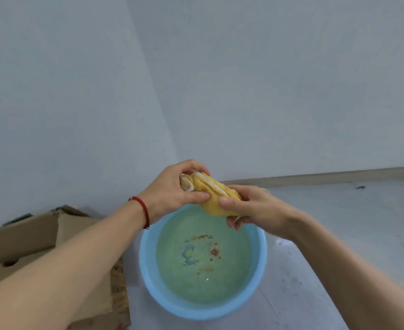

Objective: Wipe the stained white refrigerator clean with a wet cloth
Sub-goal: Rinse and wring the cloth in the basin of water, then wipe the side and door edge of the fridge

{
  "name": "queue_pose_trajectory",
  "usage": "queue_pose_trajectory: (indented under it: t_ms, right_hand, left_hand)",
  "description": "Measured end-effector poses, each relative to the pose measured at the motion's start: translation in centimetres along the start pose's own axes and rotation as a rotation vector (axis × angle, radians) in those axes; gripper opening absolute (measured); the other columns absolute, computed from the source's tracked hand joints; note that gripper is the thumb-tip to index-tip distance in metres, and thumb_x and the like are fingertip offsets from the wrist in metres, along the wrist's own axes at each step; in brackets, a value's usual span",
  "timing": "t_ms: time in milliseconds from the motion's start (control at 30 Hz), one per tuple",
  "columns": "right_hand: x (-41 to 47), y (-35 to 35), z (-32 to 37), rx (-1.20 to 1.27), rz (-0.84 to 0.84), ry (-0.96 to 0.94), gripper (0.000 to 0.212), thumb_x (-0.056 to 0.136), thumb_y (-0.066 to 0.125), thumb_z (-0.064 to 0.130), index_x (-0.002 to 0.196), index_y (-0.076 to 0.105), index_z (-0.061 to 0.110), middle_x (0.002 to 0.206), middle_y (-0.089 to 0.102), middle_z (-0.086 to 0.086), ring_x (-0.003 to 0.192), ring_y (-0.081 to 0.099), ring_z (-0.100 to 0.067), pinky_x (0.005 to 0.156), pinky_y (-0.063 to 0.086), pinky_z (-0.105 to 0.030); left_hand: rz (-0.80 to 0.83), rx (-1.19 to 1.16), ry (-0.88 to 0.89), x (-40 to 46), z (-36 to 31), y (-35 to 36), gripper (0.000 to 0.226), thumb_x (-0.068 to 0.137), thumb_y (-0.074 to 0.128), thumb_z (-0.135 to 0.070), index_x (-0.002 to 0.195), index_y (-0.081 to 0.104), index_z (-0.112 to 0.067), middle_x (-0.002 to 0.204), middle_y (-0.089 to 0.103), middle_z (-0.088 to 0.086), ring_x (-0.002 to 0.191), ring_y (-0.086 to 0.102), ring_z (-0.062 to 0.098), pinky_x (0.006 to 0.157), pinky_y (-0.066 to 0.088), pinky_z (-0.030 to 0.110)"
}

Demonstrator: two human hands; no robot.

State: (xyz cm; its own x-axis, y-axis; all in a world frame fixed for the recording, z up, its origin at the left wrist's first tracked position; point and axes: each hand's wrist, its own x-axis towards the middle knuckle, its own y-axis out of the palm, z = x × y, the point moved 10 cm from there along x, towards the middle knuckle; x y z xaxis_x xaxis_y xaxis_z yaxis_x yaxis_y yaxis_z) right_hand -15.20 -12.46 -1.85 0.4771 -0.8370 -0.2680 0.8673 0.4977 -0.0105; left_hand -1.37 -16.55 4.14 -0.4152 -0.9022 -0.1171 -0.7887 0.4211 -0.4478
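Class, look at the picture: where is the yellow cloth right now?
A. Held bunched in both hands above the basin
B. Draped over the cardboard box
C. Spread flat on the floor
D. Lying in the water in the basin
A: the left hand and right hand both grip the bunched yellow cloth above the blue basin of water.

the single head view looks forward and steeply down from above the basin (146, 265), close enough that both forearms reach in from the bottom corners; beyond the basin it faces a wall corner and floor.
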Motion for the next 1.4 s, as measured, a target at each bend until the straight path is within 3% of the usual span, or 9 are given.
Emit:
queue_pose_trajectory:
  t_ms: [167,333,533,667,800,967,1100,1233,1400]
  right_hand:
    - [-10.9,1.7,9.8,0.428,-0.042,0.089,0.037,0.104,0.057,0.042,0.125,0.069,0.014,0.105,0.068,-0.021,0.084,0.067,-0.034,0.073,0.053,-0.034]
    - [-22.6,0.7,26.1,0.213,-0.339,0.014,0.038,0.098,0.066,0.036,0.135,0.065,0.028,0.130,0.070,-0.001,0.123,0.065,-0.024,0.104,0.055,-0.044]
    - [-35.7,-0.7,39.8,-0.050,-0.804,-0.115,0.015,0.094,0.076,0.031,0.105,0.072,0.023,0.091,0.072,-0.006,0.088,0.071,-0.027,0.080,0.060,-0.047]
    - [-45.5,-0.1,40.2,0.190,-1.030,-0.236,0.018,0.096,0.072,0.011,0.111,0.062,0.013,0.097,0.069,-0.013,0.093,0.068,-0.021,0.078,0.059,-0.036]
    - [-51.6,2.1,37.7,0.325,-1.144,-0.234,0.041,0.082,0.080,0.011,0.112,0.051,0.010,0.094,0.065,-0.004,0.092,0.063,-0.019,0.075,0.053,-0.033]
    - [-60.9,6.1,32.5,0.341,-1.353,0.066,0.045,0.086,0.084,0.033,0.124,0.059,0.029,0.100,0.067,-0.005,0.087,0.068,-0.018,0.078,0.060,-0.040]
    - [-67.1,9.2,30.2,-0.151,-1.387,0.543,0.062,0.082,0.076,0.043,0.137,0.048,0.034,0.140,0.050,0.009,0.127,0.054,-0.011,0.107,0.051,-0.039]
    - [-65.1,11.3,35.9,-0.027,-1.211,0.068,0.062,0.088,0.075,0.037,0.145,0.049,0.038,0.130,0.065,0.019,0.122,0.063,-0.004,0.105,0.053,-0.029]
    - [-72.4,12.5,37.0,-0.301,-1.486,-0.060,0.015,0.104,0.061,0.029,0.111,0.075,0.028,0.083,0.070,0.014,0.074,0.063,-0.003,0.063,0.050,-0.018]
  left_hand:
    - [0.140,-0.258,-0.025,-3.4,-13.9,-0.6,0.044,0.069,0.079,0.006,0.105,0.070,-0.018,0.085,0.065,0.001,0.078,0.061,0.016,0.069,0.055,0.033]
    - [0.268,-0.188,0.101,-8.1,-32.5,-2.9,0.078,0.076,0.077,0.011,0.134,0.058,-0.038,0.125,0.058,0.002,0.093,0.069,0.020,0.083,0.060,0.036]
    - [0.398,-0.008,0.215,-12.4,-46.5,-2.4,0.084,0.074,0.090,-0.024,0.141,0.045,-0.046,0.123,0.056,0.004,0.090,0.070,0.022,0.082,0.062,0.038]
    - [0.588,-0.204,0.162,-14.7,-48.6,2.1,0.059,0.076,0.085,-0.024,0.129,0.062,-0.029,0.105,0.072,0.020,0.093,0.071,0.025,0.089,0.059,0.050]
    - [0.615,-0.323,0.329,-17.1,-52.2,5.9,0.033,0.079,0.077,-0.014,0.112,0.075,-0.020,0.105,0.076,0.010,0.097,0.071,0.022,0.085,0.059,0.037]
    - [0.707,-0.389,0.595,-21.5,-57.9,9.9,0.017,0.081,0.070,-0.006,0.092,0.072,-0.019,0.085,0.070,0.003,0.081,0.062,0.012,0.070,0.051,0.025]
    - [0.914,-0.245,0.791,-27.5,-61.7,13.8,0.018,0.087,0.067,-0.003,0.094,0.068,-0.019,0.089,0.066,0.008,0.079,0.060,0.025,0.069,0.052,0.040]
    - [0.959,-0.044,0.808,-32.9,-63.4,17.5,0.026,0.089,0.067,0.001,0.105,0.065,-0.019,0.087,0.066,0.008,0.076,0.062,0.029,0.066,0.056,0.047]
    - [0.851,0.166,0.700,-37.0,-64.7,19.8,0.031,0.087,0.075,-0.017,0.110,0.063,-0.033,0.081,0.066,-0.002,0.068,0.061,0.009,0.061,0.053,0.025]
